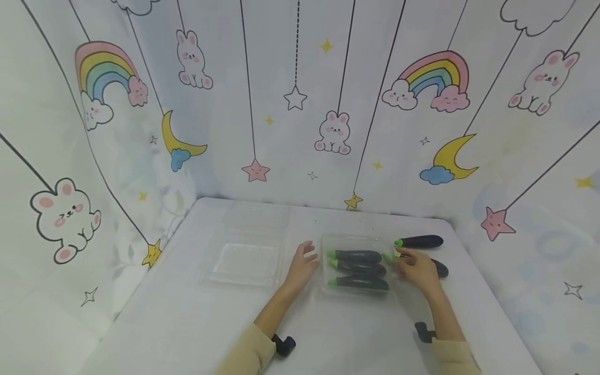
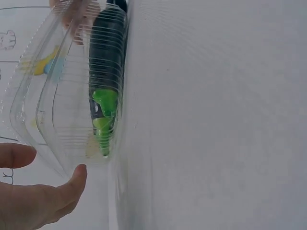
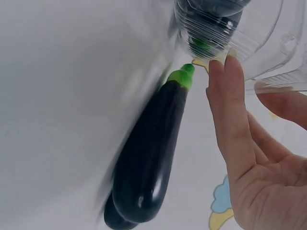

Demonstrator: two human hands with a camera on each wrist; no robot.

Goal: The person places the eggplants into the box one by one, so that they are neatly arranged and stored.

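Observation:
A clear plastic container (image 1: 356,241) holds several dark eggplants (image 1: 360,282) with green stems. Left of it is my left hand (image 1: 300,268), its thumb and fingers spread near the end wall; the left wrist view shows them holding nothing. My right hand (image 1: 417,268) is at the opposite end. In the right wrist view its long fingers (image 3: 232,96) are nearly straight, the tips at the container's wall, and the thumb is by the rim. Beneath that hand lies a loose eggplant (image 3: 148,153), partly hidden in the head view. Another loose eggplant (image 1: 422,241) lies just behind.
A second clear container (image 1: 244,263) lies opened out on the left of the white table (image 1: 178,323), its lid (image 1: 255,216) toward the back wall. Patterned cloth (image 1: 290,140) with rabbits, stars and rainbows surrounds the table on the back and sides.

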